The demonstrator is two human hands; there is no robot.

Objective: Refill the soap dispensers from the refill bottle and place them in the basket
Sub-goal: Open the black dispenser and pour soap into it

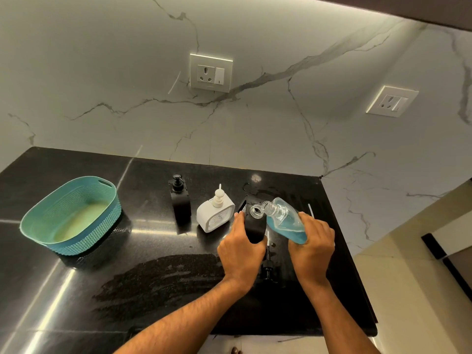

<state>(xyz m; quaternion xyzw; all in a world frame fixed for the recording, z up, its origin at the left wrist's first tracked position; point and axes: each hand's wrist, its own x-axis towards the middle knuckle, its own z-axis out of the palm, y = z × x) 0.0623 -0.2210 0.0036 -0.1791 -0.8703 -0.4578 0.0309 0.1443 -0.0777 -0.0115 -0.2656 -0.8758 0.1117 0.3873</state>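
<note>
Two hands work at a glossy black countertop (76, 290): the left hand (240, 249) grips an uncapped black dispenser (252, 226), the right hand (313, 247) tilts a refill bottle (286, 219) of blue soap, mouth beside the dispenser's opening. A teal basket (71, 215) sits far left. White veined marble wall (102, 72) behind carries two sockets (211, 72).

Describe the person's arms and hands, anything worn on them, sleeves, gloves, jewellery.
Both forearms are bare right to the bottom edge of the picture; no sleeve shows. The left hand and right hand wear no gloves. No watch, bracelet or ring is visible on the wrists or fingers. Fine dark hair runs along both forearms. Nails look short and unpainted.
</note>
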